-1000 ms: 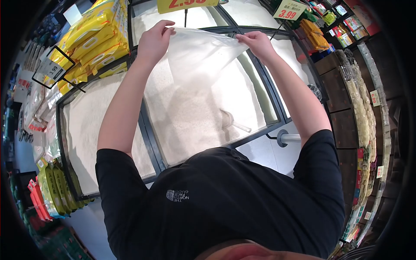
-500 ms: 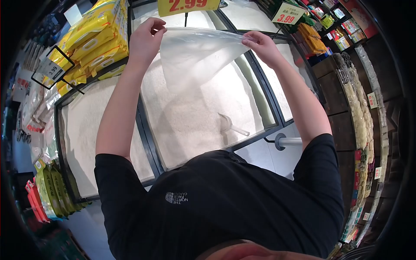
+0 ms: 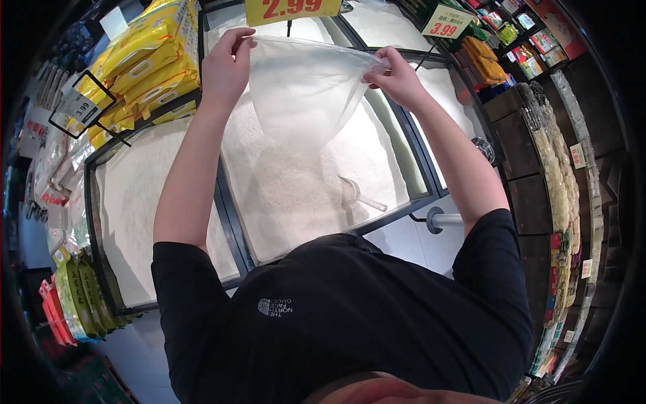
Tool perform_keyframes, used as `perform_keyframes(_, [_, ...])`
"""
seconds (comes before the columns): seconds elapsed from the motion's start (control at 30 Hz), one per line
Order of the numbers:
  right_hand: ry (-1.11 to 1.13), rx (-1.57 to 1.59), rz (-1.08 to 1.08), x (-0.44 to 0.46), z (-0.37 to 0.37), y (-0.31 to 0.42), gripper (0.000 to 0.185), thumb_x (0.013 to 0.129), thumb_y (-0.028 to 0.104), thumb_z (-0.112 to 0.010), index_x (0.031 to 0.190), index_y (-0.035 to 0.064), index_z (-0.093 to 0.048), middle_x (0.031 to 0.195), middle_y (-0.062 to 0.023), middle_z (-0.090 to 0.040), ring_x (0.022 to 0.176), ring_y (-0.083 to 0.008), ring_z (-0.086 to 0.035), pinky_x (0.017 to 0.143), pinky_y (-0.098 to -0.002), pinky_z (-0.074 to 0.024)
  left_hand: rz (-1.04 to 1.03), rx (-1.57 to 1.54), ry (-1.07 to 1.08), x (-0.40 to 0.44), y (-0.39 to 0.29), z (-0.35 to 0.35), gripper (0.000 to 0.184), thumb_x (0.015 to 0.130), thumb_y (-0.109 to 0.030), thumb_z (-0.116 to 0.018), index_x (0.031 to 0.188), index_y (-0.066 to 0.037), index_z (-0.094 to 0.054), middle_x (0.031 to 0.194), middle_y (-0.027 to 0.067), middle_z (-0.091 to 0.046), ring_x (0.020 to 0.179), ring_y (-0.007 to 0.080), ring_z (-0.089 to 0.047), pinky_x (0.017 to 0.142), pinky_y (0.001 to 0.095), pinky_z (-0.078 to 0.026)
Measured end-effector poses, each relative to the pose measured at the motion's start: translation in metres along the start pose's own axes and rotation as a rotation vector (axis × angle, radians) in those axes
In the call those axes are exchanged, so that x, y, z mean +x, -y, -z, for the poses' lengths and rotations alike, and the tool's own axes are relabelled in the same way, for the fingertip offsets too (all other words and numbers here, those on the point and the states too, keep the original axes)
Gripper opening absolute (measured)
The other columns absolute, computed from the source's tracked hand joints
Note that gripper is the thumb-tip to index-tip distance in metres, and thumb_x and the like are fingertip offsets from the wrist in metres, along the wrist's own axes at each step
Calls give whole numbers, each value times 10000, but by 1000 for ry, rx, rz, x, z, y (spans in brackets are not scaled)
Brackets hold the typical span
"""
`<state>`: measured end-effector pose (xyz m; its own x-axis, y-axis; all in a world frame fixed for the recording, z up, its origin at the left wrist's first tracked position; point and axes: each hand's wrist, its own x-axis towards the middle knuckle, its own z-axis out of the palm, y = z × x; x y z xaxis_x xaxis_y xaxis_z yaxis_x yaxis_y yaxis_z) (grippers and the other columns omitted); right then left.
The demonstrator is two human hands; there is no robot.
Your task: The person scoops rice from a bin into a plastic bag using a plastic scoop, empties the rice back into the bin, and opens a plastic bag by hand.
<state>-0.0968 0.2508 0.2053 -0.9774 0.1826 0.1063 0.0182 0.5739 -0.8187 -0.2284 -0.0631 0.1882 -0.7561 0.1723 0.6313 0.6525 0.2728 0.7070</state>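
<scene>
A clear plastic bag (image 3: 306, 91) hangs stretched between my two hands, above a bin of white rice-like grain (image 3: 282, 195). My left hand (image 3: 229, 64) pinches its upper left corner. At the other top corner, my right hand (image 3: 396, 77) has the bag's edge gathered between thumb and fingers. Below the bag, a clear scoop (image 3: 363, 195) lies on the grain with its handle pointing toward the bin's front right corner.
Yellow packaged sacks (image 3: 145, 57) are stacked at the left, beside a 3.99 price sign (image 3: 79, 106). Another bin of pale grain (image 3: 155, 209) adjoins on the left. A yellow 2.99 sign (image 3: 293, 8) stands behind the bag. Shelves of packets (image 3: 565, 168) line the right.
My right hand has moved slightly left and down, bunching its corner of the bag. The bag now hangs fuller and more squarely. My left hand has barely moved.
</scene>
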Motion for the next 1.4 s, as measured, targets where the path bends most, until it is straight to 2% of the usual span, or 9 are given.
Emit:
perform_keyframes(0.1, [-57, -8, -4, 1, 2, -2, 413, 886, 204, -781, 1205, 44, -575, 1002, -92, -725, 915, -147, -704, 782, -293, -555, -2, 26, -12, -4, -7, 6, 193, 964, -120, -659, 1151, -80, -686, 962, 12, -723, 828, 78, -632, 726, 231, -503])
perform_keyframes(0.2, [-113, -189, -90, -2, 2, 13, 392, 899, 186, -763, 1240, 60, -618, 1006, -84, -748, 958, -155, -704, 830, -292, -544, -31, -30, -43, -12, -13, 7, 200, 936, -110, -699, 1134, -84, -696, 948, -3, -713, 808, 64, -610, 684, 214, -482])
perform_keyframes(0.4, [-105, -105, 123, 9, 6, -13, 434, 875, 138, -753, 1286, 87, -627, 1121, -91, -727, 1046, -182, -679, 921, -313, -518, -51, -61, -66, -21, -19, 8, 203, 921, -117, -731, 1121, -89, -707, 960, -3, -719, 803, 58, -624, 674, 204, -484])
perform_keyframes(0.6, [-138, -148, 53, 2, 7, 4, 380, 860, 106, -760, 1224, 47, -668, 1142, -99, -720, 1043, -180, -671, 927, -312, -520, -67, -27, -127, -21, -18, 14, 191, 939, -113, -703, 1128, -89, -715, 950, 2, -722, 805, 59, -638, 664, 209, -497])
perform_keyframes(0.9, [113, 634, -83, 13, 22, -14, 242, 972, 100, -667, 1192, -2, -671, 1095, -92, -725, 1014, -166, -681, 921, -313, -543, -23, 53, -146, -19, -22, 32, 131, 926, -97, -668, 1031, -57, -735, 915, 39, -701, 759, 112, -645, 661, 249, -517])
perform_keyframes(1.07, [-7, 650, -18, 6, 9, 7, 275, 976, 74, -651, 1240, 2, -623, 1032, -76, -715, 980, -171, -676, 930, -318, -544, 40, -17, -157, -29, -23, 38, 155, 926, -109, -688, 1070, -68, -728, 952, 16, -697, 784, 95, -630, 678, 241, -511])
perform_keyframes(1.17, [-34, 653, -9, 6, 5, 14, 268, 979, 95, -655, 1231, 8, -625, 1031, -71, -706, 980, -170, -672, 915, -319, -539, 169, -109, -164, -37, -29, 47, 241, 931, -127, -708, 1162, -56, -695, 1017, 34, -700, 849, 112, -652, 746, 229, -511])
perform_keyframes(1.3, [-43, 640, -116, 12, 2, 15, 298, 991, 170, -654, 1244, 16, -618, 1130, -80, -688, 983, -163, -668, 887, -318, -522, -92, -427, -274, -49, -42, 38, 324, 926, -128, -731, 1224, -32, -647, 1109, 94, -697, 970, 168, -682, 889, 253, -511])
perform_keyframes(1.4, [-17, 529, -78, 17, -4, 10, 369, 988, 268, -664, 1258, 19, -626, 1185, -79, -675, 1023, -161, -655, 896, -337, -506, 192, -328, -153, -85, -7, 7, 314, 925, -87, -730, 1213, -5, -635, 1138, 123, -696, 1030, 199, -688, 956, 282, -507])
